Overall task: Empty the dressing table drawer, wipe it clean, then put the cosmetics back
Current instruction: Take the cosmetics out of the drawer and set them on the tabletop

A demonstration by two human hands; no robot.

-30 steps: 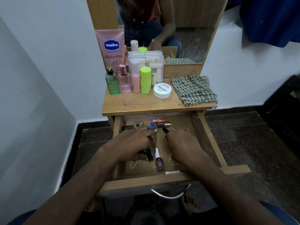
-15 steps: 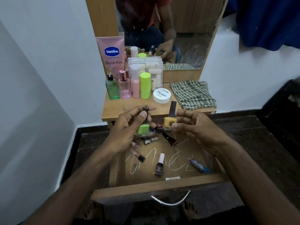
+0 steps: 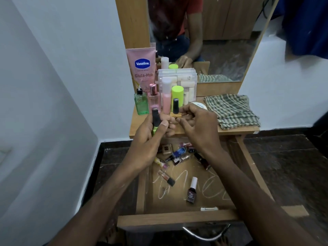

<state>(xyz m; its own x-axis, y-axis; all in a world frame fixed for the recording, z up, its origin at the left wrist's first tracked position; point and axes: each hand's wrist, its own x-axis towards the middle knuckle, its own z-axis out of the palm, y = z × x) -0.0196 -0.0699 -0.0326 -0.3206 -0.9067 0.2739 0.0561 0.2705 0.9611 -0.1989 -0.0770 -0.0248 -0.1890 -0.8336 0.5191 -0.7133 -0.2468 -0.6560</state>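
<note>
Setting bottles among the crowd already on the desk (image 3: 195, 132) looked like the risk. The right hand (image 3: 198, 125) had its fingers (image 3: 186, 110) pinched on the yellow nail polish (image 3: 175, 110), its base touching or just above the desktop, just beside the lime-capped bottle (image 3: 177, 96) and the pink bottle (image 3: 166, 98). A careless release or a knuckle swinging back could have tipped it into those neighbours, and round bottles would have rolled off the front edge into the open drawer (image 3: 177, 219) below. The left hand (image 3: 150, 139) was wrapped around the green nail polish (image 3: 155, 121), thumb pressed over its front, held above the desk's front edge; a slack hold there would have dropped it onto the bottles in the drawer.

Both held bottles stood near upright, long axes vertical, black caps upward, the green one leaning slightly. Remaining cosmetics lay on the drawer floor: the maroon polish (image 3: 191, 190) pointed its white cap away toward the desk, while a clear tube (image 3: 166, 178) lay diagonally, dark cap toward the drawer front.
</note>
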